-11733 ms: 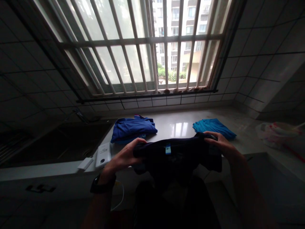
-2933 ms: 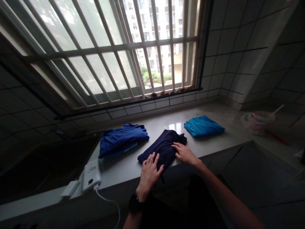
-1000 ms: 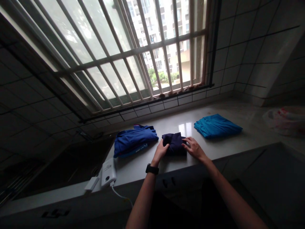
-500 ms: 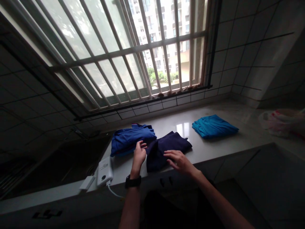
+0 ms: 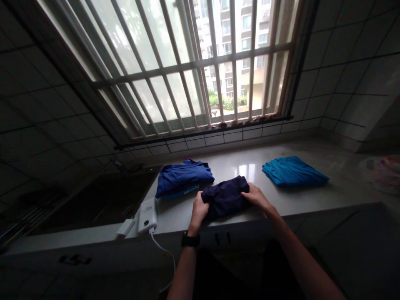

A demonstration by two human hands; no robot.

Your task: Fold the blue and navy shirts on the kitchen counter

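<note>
A dark navy folded garment (image 5: 226, 198) lies near the front edge of the counter, between my two hands. My left hand (image 5: 200, 208) grips its left end, thumb on top and the other fingers out of sight. At the right end, my right hand (image 5: 253, 195) is closed on the cloth in the same way. Behind and to the left sits a folded blue garment (image 5: 184, 177) with some light lettering low on its front. Farther right, a folded turquoise garment (image 5: 293, 171) rests apart from both hands.
A white power bank (image 5: 147, 214) with a cable stands left of my left hand, beside a small white block (image 5: 126, 228). The dark sink (image 5: 100, 204) opens at the left. A plastic bag (image 5: 383, 173) is at the far right. A barred window (image 5: 193, 64) rises behind the counter (image 5: 237, 156).
Both hands have come down onto the navy garment and taken hold of its ends. It now looks narrower and more compact. The view has shifted slightly left.
</note>
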